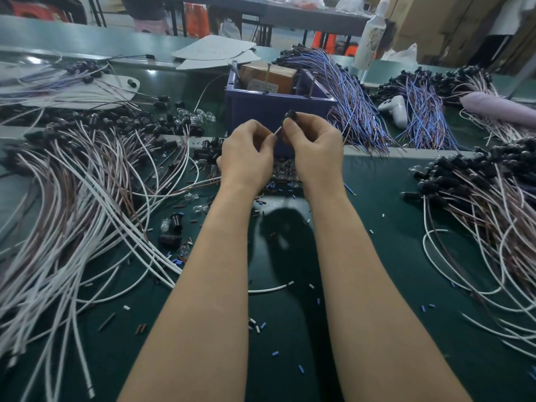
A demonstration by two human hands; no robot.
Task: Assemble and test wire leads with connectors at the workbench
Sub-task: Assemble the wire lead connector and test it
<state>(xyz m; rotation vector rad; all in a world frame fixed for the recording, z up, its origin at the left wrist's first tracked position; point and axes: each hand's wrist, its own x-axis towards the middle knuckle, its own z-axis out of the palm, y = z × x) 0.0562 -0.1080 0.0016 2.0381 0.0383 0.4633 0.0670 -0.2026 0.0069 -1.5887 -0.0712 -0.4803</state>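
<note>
Both hands are raised together above the green bench, in front of the blue box (275, 111). My right hand (314, 149) pinches a small black connector (291, 114) between thumb and fingertips. My left hand (246, 153) has curled fingers and pinches a short pale piece (278, 131) that points up toward the connector. Whether the two parts touch is hidden by my fingers. Small clear bulbs (285, 172) lie on the mat just below my hands.
White and brown leads (87, 198) spread at the left. Leads with black connectors (478, 198) are piled at the right, blue and brown ones (356, 105) behind. Loose black sockets (174, 230) and cut insulation bits (258, 324) litter the mat. A white handheld tool (396, 108) lies right of the box.
</note>
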